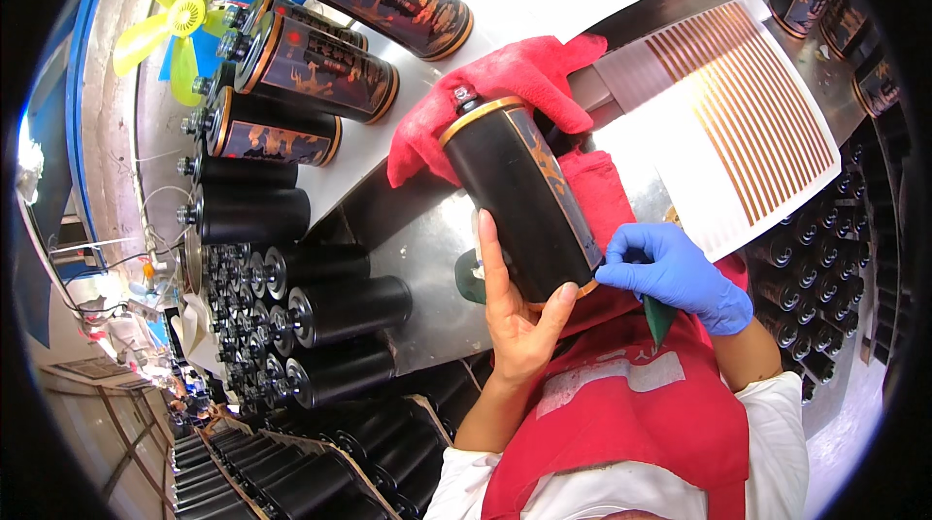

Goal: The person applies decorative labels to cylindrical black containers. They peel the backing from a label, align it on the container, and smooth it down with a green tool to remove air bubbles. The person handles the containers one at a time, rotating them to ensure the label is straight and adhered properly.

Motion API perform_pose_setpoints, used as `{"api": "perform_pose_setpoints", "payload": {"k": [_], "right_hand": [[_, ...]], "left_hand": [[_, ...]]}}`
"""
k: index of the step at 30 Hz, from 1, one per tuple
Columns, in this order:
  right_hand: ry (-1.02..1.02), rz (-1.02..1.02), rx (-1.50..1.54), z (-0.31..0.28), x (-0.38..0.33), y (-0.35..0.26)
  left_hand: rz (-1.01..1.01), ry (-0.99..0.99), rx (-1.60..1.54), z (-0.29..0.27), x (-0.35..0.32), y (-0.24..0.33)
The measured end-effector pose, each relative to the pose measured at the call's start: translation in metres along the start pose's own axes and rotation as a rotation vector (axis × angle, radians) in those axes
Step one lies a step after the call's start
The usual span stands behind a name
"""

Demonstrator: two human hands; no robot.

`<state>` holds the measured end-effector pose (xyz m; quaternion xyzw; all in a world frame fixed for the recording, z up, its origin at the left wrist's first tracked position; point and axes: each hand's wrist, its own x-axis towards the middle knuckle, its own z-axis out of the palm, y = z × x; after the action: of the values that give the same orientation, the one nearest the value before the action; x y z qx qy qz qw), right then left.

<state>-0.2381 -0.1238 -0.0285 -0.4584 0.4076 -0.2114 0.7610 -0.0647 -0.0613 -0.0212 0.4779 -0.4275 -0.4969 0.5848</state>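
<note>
The bottle (515, 195) has its base between both hands (524, 335) (665, 272).

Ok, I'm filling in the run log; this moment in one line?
left hand: bare, holding black bottle near base; right hand: blue-gloved, pinched at label's lower end; red cloth: beside bottle; gold-striped sheet: right of bottle

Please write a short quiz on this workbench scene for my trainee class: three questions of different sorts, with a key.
1. What does the left hand touch?
2. True or false: both hands wear gloves.
3. Choose: the cloth beside the neck of the black bottle is A) white, B) red, C) green.

Key:
1. The black bottle.
2. False; the left hand is bare, and only the right hand wears a blue glove.
3. B.
</note>
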Motion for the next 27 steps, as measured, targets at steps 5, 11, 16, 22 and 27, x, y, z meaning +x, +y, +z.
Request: {"api": "perform_pose_setpoints", "payload": {"k": [5,11,16,22,27], "right_hand": [[0.016,-0.036,-0.017,0.001,0.001,0.003],[0.015,-0.012,0.01,0.002,-0.002,-0.001],[0.026,-0.02,-0.009,0.003,-0.001,-0.001],[0.277,-0.005,0.466,-0.04,0.005,0.022],[0.477,-0.238,0.141,-0.016,-0.025,0.004]], "left_hand": [[0.051,0.046,0.153,0.004,0.002,-0.004],[0.052,-0.036,-0.099,-0.014,0.003,-0.011],[-0.092,0.081,0.06,0.006,0.001,0.007],[0.039,-0.051,0.287,-0.006,0.002,0.0],[0.075,-0.117,0.45,-0.01,0.004,0.002]]}}
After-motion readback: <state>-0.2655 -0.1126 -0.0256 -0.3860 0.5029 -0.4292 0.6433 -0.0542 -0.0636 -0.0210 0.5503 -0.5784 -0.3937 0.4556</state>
